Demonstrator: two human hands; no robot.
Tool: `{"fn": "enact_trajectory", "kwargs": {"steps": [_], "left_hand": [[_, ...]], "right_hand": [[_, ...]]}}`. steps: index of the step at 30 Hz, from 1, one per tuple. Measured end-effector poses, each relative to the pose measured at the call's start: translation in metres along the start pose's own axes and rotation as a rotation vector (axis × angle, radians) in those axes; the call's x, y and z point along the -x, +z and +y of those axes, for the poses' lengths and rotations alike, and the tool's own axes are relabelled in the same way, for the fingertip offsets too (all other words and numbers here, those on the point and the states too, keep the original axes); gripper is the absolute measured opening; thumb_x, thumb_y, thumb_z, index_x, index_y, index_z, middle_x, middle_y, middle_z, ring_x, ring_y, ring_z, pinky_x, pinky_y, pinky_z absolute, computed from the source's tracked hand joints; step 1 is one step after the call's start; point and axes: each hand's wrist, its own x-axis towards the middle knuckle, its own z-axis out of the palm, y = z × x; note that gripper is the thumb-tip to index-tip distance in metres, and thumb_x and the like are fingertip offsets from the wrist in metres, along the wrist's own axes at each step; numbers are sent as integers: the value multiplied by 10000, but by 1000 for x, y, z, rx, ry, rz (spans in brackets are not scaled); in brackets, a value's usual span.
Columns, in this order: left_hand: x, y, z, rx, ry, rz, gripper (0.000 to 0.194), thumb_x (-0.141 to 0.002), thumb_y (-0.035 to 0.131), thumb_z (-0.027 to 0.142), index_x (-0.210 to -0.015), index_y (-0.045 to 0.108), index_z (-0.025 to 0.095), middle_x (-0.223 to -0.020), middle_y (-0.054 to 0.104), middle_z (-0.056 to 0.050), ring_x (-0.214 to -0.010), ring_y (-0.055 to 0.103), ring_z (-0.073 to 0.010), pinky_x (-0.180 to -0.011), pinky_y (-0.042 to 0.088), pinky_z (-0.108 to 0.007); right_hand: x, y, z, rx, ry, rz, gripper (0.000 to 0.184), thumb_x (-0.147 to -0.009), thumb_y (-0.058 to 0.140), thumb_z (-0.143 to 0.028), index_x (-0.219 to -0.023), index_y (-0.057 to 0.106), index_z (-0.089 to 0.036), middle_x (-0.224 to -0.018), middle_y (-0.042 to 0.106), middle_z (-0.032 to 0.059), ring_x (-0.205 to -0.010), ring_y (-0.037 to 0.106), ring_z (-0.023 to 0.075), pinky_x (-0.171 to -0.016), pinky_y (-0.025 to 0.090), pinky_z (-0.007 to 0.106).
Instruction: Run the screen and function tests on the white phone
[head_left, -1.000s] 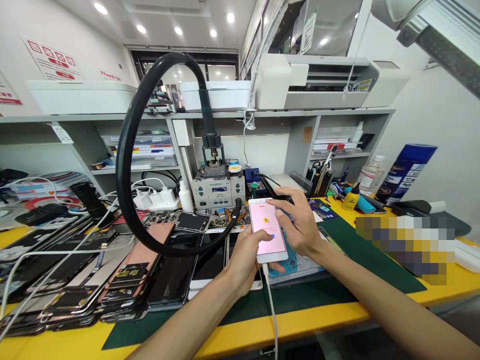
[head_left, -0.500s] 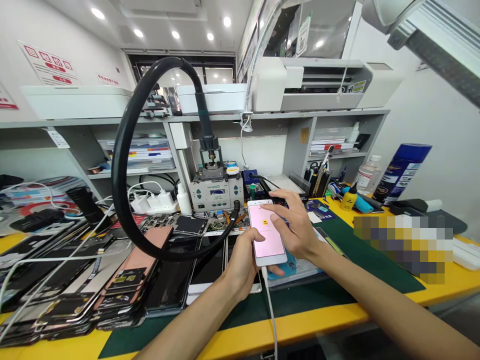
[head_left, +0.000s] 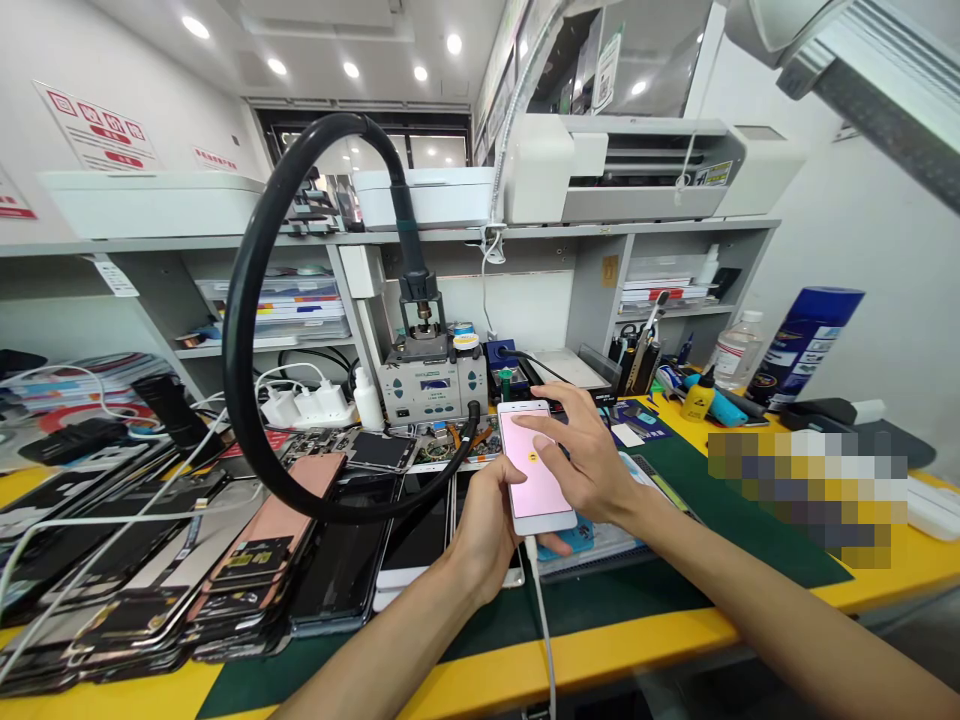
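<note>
A white smartphone (head_left: 534, 490) with a lit pink screen and a small yellow icon is tilted up in front of me. My left hand (head_left: 484, 525) is closed around its lower left side, thumb along the edge and fingertips showing beyond the right edge. Over the screen hovers my right hand (head_left: 589, 455), its fingers spread and nothing in them. The index fingertip is at the upper part of the screen; whether it touches, I cannot tell. From the phone's bottom end a white charging cable (head_left: 543, 620) runs down past the table edge.
Stacked phone parts and screens (head_left: 247, 570) cover the bench's left side. A thick black hose (head_left: 238, 340) loops above them from a hot air station (head_left: 431, 385). A green mat (head_left: 750, 535) lies on the yellow bench. Rightward stand a yellow bottle (head_left: 697, 400) and blue spray can (head_left: 804, 345).
The screen's yellow icon has shifted lower and looks smaller. My right hand has moved slightly right, its index finger a little lower on the screen. My left hand keeps its hold.
</note>
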Motion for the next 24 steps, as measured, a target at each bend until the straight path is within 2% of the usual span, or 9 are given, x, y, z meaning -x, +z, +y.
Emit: {"fn": "enact_trajectory", "kwargs": {"steps": [5,14,24], "left_hand": [[1,0,0,3,-1,-3,471,-774,496,232,-1209,619,99,-856,701,-104,-810,669,-256,-591,598,-331],[0,0,3,40,14,7,477,-761,507,250,-1192,631,88,-855,689,-109,-795,664,-259,-564,609,-344],[-1,-2,2,21,40,-2,485,-796,474,255,-1236,610,101,-892,694,-106,-780,674,-249,-574,609,-340]], "right_hand": [[-1,-3,-1,-18,31,60,344,-978,445,-261,-1188,711,-199,-1363,537,147,-1313,481,325,-1085,404,579],[-4,-5,4,0,67,217,312,-956,471,-243,-1008,777,-216,-1247,635,125,-1219,551,323,-1029,452,575],[-2,-3,4,44,51,157,315,-954,479,-226,-1044,781,-209,-1286,622,126,-1259,527,325,-1063,437,573]]}}
